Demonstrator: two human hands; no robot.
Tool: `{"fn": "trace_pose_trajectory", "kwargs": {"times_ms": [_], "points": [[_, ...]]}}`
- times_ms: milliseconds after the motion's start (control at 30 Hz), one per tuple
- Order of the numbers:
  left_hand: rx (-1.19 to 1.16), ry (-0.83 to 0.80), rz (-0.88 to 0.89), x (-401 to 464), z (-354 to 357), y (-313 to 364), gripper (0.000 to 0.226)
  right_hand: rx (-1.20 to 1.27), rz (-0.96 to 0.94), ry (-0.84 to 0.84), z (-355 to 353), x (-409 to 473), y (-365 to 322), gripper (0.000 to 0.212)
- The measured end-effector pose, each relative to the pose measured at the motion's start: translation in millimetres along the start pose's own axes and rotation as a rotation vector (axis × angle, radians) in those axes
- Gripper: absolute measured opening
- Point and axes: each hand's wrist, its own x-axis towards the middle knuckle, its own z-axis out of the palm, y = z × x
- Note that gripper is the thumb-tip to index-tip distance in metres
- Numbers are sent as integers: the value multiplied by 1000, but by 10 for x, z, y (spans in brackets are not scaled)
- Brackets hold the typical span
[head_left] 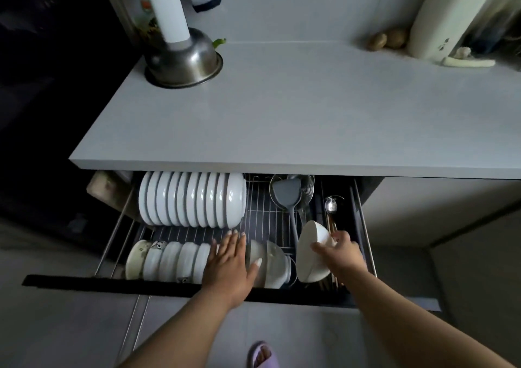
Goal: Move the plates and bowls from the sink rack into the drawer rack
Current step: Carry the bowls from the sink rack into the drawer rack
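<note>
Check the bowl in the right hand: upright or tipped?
Tipped. The right hand grips the white bowl on edge by its rim, above the drawer rack.

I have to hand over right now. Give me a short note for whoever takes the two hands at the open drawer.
Right hand grips a white bowl over the drawer rack's right side.
Left hand lies open on the front row of bowls, steadying them.
Back row of plates stands racked.
Left: seat the held bowl at the front row's right end. The sink rack is out of view.
</note>
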Motion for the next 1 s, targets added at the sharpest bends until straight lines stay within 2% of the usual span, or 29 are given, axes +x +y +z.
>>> {"fn": "trace_pose_trajectory", "kwargs": {"times_ms": [167, 433, 567, 833, 1000], "points": [[32, 75, 120, 15, 44, -36, 83, -171, 43, -27, 196, 89, -16, 74], [-8, 102, 129, 41, 74, -77, 72, -266, 71, -107, 467, 265, -21, 81], [-35, 110, 134, 56, 100, -93, 73, -291, 77, -117, 574, 335, -47, 88], [-57, 124, 140, 65, 114, -102, 81, -348, 103, -140, 714, 421, -22, 83], [-75, 126, 143, 72, 111, -105, 83, -394, 116, -165, 773, 475, -28, 87]]}}
